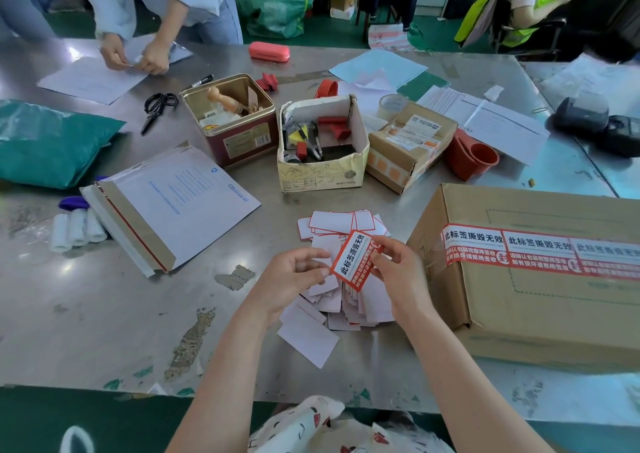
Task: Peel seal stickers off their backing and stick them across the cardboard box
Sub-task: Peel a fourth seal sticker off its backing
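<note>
Left hand (294, 276) fingers curled, right hand (394, 272) in pinching grip, forearms converging

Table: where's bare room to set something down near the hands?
Free: the metal table left of the left hand, below the white mailer, down to the near edge. A narrower strip runs between the backing pile and the near edge. Crowded: the pile under the held sticker, the cardboard box at right, containers behind.

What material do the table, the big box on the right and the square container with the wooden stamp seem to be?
Table: bare metal, probably steel; dull sheen, scratches, worn patches.
Big box: brown corrugated cardboard, matte; folded flaps and creased edges.
Square container: likely tin; gold, shiny inside, rolled rim, printed red sides.
</note>
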`<state>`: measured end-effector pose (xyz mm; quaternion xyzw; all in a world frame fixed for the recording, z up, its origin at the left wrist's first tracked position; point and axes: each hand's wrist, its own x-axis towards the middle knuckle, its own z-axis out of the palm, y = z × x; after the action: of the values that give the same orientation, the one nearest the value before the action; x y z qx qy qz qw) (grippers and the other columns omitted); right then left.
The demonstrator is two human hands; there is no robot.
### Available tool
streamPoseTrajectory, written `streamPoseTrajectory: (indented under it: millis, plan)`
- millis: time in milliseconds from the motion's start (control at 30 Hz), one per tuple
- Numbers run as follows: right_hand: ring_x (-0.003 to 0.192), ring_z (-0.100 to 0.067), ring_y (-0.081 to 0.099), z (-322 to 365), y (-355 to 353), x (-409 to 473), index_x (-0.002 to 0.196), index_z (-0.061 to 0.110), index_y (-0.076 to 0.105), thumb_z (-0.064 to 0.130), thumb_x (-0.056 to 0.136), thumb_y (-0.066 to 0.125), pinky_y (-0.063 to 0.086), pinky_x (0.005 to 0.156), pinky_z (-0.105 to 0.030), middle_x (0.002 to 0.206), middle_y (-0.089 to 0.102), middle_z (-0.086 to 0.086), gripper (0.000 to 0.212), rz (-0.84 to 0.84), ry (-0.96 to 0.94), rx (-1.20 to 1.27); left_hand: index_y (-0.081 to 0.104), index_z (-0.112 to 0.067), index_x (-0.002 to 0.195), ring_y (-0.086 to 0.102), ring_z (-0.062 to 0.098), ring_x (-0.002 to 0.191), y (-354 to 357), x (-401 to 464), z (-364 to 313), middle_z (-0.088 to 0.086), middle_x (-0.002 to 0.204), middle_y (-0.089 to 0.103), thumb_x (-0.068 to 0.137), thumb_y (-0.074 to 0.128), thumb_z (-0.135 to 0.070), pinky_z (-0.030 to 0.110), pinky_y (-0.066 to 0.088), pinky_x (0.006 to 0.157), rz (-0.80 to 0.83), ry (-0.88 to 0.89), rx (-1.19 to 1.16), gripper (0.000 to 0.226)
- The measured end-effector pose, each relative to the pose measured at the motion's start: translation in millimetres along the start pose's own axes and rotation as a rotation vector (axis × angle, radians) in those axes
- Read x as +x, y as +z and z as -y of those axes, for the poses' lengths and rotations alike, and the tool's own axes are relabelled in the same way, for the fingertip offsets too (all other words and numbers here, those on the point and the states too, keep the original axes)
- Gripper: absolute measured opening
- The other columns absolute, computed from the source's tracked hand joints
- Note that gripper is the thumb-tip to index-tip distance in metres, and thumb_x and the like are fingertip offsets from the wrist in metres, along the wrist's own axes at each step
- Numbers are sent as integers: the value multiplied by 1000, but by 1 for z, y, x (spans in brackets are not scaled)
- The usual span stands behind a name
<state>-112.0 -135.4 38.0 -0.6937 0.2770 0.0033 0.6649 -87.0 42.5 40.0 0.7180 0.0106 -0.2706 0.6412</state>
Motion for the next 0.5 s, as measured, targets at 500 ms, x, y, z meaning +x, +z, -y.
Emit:
streamPoseTrajectory:
  millis: [500]
  plan:
    - [88, -8, 64, -2, 1, 2, 108, 18, 59, 4, 93, 50, 54, 74, -24, 105, 64, 0, 23, 9, -4, 33, 63, -15, 110, 56, 8, 66, 4, 0, -2, 2, 86, 70, 85, 63, -6, 15, 45, 66, 19, 15, -34, 26]
